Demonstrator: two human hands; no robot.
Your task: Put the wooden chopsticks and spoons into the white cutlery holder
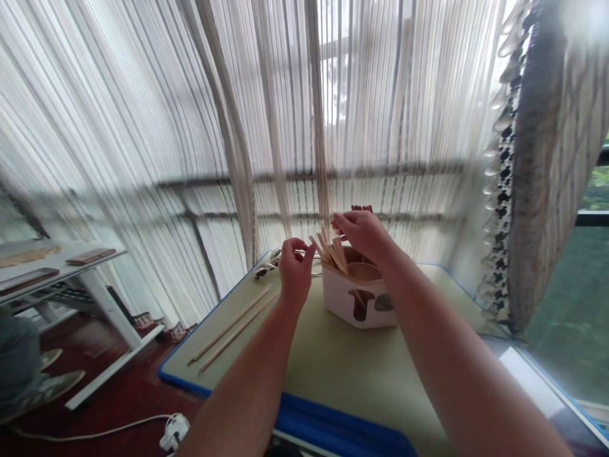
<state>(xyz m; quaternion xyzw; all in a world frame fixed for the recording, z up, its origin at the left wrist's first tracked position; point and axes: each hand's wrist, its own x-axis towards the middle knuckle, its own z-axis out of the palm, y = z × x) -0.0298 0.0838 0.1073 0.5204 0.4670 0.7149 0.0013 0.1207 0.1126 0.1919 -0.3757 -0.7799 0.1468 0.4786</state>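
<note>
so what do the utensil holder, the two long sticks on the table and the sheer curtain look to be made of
Utensil holder: probably plastic, given its smooth, pale moulded-looking wall with cut-outs; coated metal is possible. 
Two long sticks: wood or bamboo, seemingly unpainted, from their pale tan colour. 
Sheer curtain: thin striped fabric, with window light showing through; fibre unclear.

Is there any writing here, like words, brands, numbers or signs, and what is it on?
No text can be read.
White container: a dark shape on its side looks a little like a "T", but it is too blurred to call a letter.
White plug: too small and blurred to tell of any marking.
</note>
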